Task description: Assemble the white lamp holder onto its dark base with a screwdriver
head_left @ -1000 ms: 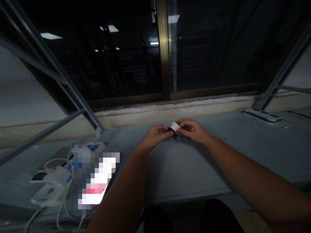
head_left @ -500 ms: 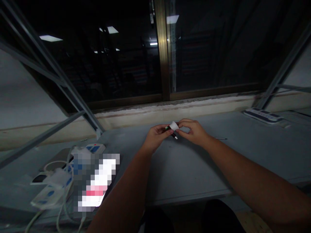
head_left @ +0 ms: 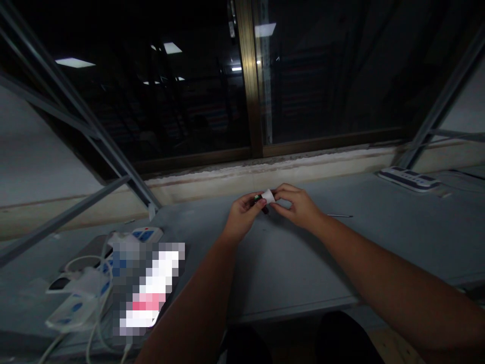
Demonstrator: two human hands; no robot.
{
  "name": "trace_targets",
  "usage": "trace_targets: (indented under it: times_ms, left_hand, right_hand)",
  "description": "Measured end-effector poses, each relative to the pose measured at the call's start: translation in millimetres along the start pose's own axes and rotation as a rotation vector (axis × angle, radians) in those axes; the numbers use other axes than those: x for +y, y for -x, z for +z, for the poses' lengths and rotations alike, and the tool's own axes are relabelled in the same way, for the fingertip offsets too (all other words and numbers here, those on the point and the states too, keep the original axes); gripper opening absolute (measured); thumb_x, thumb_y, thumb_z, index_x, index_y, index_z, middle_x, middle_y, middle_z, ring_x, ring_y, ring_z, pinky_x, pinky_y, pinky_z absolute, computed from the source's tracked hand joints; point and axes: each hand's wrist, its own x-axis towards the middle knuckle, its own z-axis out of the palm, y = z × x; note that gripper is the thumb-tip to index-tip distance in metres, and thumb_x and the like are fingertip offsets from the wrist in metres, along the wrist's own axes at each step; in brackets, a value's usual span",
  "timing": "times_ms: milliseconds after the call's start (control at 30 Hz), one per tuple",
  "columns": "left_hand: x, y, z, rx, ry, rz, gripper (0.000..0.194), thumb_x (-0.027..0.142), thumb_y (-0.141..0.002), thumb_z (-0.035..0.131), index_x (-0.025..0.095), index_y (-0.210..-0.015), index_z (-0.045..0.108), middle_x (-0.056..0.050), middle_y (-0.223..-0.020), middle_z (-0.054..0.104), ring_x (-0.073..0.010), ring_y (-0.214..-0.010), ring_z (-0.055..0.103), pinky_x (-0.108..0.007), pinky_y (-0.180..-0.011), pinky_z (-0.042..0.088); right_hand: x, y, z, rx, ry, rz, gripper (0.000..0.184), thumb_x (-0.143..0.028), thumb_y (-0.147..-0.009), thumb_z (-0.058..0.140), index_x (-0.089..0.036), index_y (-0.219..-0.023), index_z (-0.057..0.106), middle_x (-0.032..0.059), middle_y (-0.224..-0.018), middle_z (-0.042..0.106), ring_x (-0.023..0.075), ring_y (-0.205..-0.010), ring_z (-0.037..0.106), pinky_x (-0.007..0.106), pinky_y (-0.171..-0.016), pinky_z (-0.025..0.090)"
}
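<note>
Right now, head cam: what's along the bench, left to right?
Power strip with blue switches → left hand → small white-and-black part → right hand → thin metal rod → far power strip

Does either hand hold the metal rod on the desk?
No, the metal rod lies on the desk right of the right hand; that and the left hand pinch a small white object.

A sliding glass window (head_left: 151,91) in a brass-toned frame (head_left: 250,76) reflects ceiling lights (head_left: 75,62). Grey metal struts (head_left: 71,108) cross it diagonally. A grey table (head_left: 288,268) meets the plastered sill (head_left: 265,169).
</note>
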Motion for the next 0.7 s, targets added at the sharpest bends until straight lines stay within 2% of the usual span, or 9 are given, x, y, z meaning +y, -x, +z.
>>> trace_targets:
  times_ms: [167, 333, 500, 700]
  left_hand:
    - [-2.5, 1.0, 2.3, -0.003, 0.004, -0.031, 0.044, 0.05, -0.083, 0.08, 0.017, -0.112, 0.075, -0.006, -0.104, 0.074, -0.015, -0.087, 0.064, -0.027, -0.079, 0.049]
    - [-7.4, 4.3, 6.4, -0.009, 0.013, -0.024, 0.044, 0.062, -0.091, 0.067, 0.02, -0.106, 0.064, -0.001, -0.088, 0.066, -0.013, -0.073, 0.057, -0.025, -0.068, 0.045]
    - [-5.8, 8.0, 12.4, -0.009, 0.026, -0.018, 0.043, 0.063, -0.093, 0.063, 0.022, -0.102, 0.054, 0.002, -0.081, 0.061, -0.0124, -0.069, 0.056, -0.026, -0.066, 0.045]
    - [2.7, 13.4, 11.7, -0.017, -0.172, 0.084, 0.043, 0.059, -0.093, 0.067, 0.02, -0.106, 0.054, -0.001, -0.085, 0.063, -0.0139, -0.074, 0.06, -0.028, -0.07, 0.048]
  right_hand:
    - [-6.6, 0.8, 7.2, 0.039, 0.022, 0.031, 0.005, -0.022, -0.093, 0.066, -0.022, -0.096, 0.069, 0.0073, -0.099, 0.066, 0.0198, -0.092, 0.066, 0.035, -0.083, 0.054]
    - [-13.4, 1.7, 13.5, 0.047, 0.018, 0.064, 0.004, -0.024, -0.092, 0.068, -0.022, -0.094, 0.071, 0.0076, -0.099, 0.068, 0.0206, -0.091, 0.067, 0.036, -0.085, 0.054]
    - [-22.1, 1.2, 17.3, 0.112, -0.019, 0.133, 0.008, -0.026, -0.094, 0.067, -0.021, -0.089, 0.071, 0.0061, -0.092, 0.072, 0.0196, -0.088, 0.068, 0.034, -0.082, 0.052]
    - [-22.0, 1.2, 18.8, 0.098, -0.065, 0.228, 0.015, -0.03, -0.095, 0.066, -0.02, -0.084, 0.07, 0.0038, -0.082, 0.071, 0.0171, -0.076, 0.066, 0.03, -0.069, 0.049]
